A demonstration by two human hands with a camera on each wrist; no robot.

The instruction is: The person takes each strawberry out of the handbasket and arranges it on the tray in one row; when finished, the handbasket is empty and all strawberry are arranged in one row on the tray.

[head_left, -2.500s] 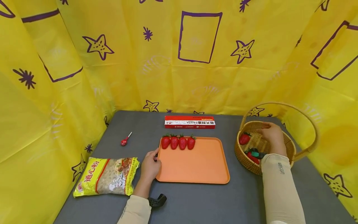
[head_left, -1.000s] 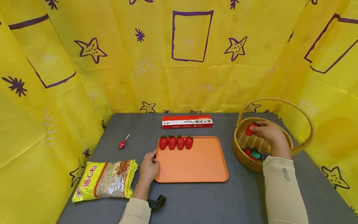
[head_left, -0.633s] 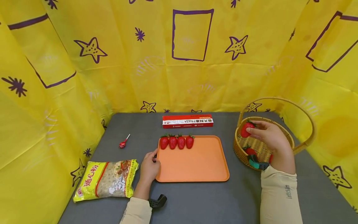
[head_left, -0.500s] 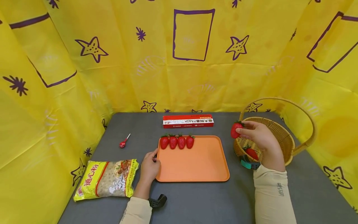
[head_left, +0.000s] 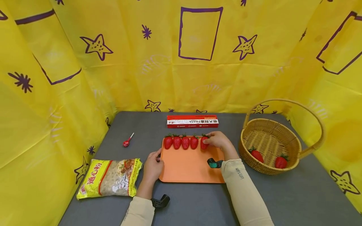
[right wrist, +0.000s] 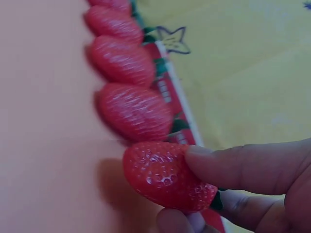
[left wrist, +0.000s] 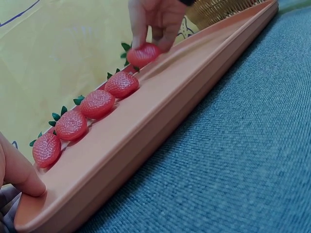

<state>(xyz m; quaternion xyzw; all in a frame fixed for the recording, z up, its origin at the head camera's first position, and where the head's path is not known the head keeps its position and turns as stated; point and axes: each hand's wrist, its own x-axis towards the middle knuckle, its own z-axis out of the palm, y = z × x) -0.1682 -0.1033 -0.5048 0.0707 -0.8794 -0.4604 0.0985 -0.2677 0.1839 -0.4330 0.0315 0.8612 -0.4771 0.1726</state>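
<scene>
My right hand [head_left: 220, 141] pinches a strawberry [right wrist: 163, 174] between thumb and fingers, close over the far edge of the orange tray [head_left: 189, 169]. Beside it, several red strawberries [head_left: 185, 142] with green leaves lie in a row along that edge, tips toward me. In the right wrist view the held strawberry throws a shadow on the tray and sits just past the end of the row. At the tray's left side my left hand [head_left: 152, 166] grips the rim, thumb [left wrist: 26, 177] on top and fingers partly hidden below.
A wicker basket [head_left: 267, 135] with a tall handle stands right of the tray, two strawberries [head_left: 281, 161] inside. Behind the tray lies a red pasta box [head_left: 192, 121]. To the left are a lollipop [head_left: 126, 143] and a yellow bag of pasta [head_left: 110, 178]. Yellow curtains enclose the table.
My right hand picked a strawberry out of the basket and carried it left to the tray, beside the row. My left hand has stayed at the tray's left rim.
</scene>
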